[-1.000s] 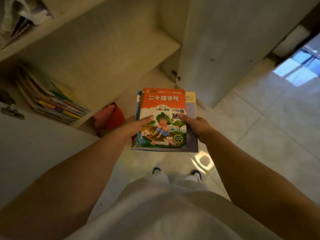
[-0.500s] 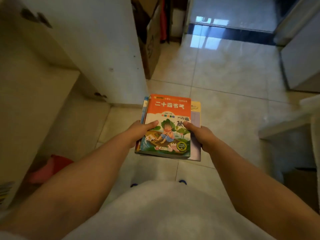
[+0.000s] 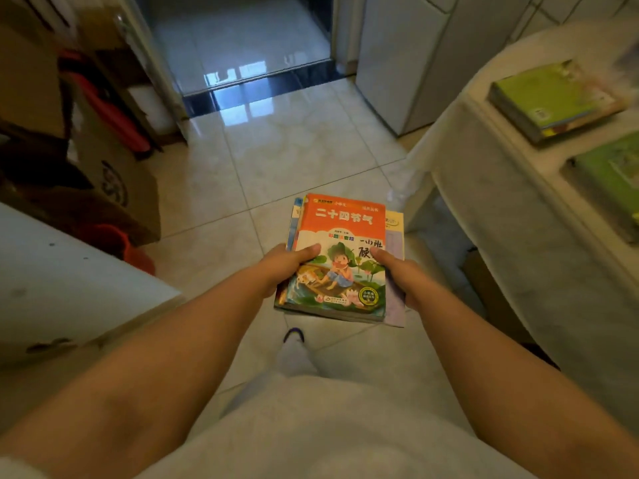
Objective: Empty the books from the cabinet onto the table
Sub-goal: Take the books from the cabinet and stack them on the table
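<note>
The person holds a stack [image 3: 340,261] of books level in front of the body, over the tiled floor [image 3: 276,160]. The left hand [image 3: 287,267] clamps the stack's left edge, thumb lying across the top cover; the right hand [image 3: 403,274] clamps the right edge the same way, thumb on the cover beside the drawn child. The top book has an orange band with white characters above a lotus-pond picture. Under it the edges of at least two more books show: a blue one along the left side and a pale yellow and lilac one along the right; how many lie in the stack in all cannot be told. To the right stands the table [image 3: 491,188], its pale marbled edge near the stack but apart from it, with open floor between. On the table lie two green books: a far one [image 3: 549,98] near the upper edge and a near one [image 3: 612,178] cut off by the frame, apart from each other. To the left a white cabinet panel [image 3: 62,288] fills the lower corner. Behind it stand a cardboard box [image 3: 110,178] and a red tub [image 3: 121,243] on the floor. Straight ahead a doorway with a dark threshold [image 3: 259,88] opens onto glossy tiles. One foot in a dark-strapped slipper [image 3: 294,335] shows below the stack.
</note>
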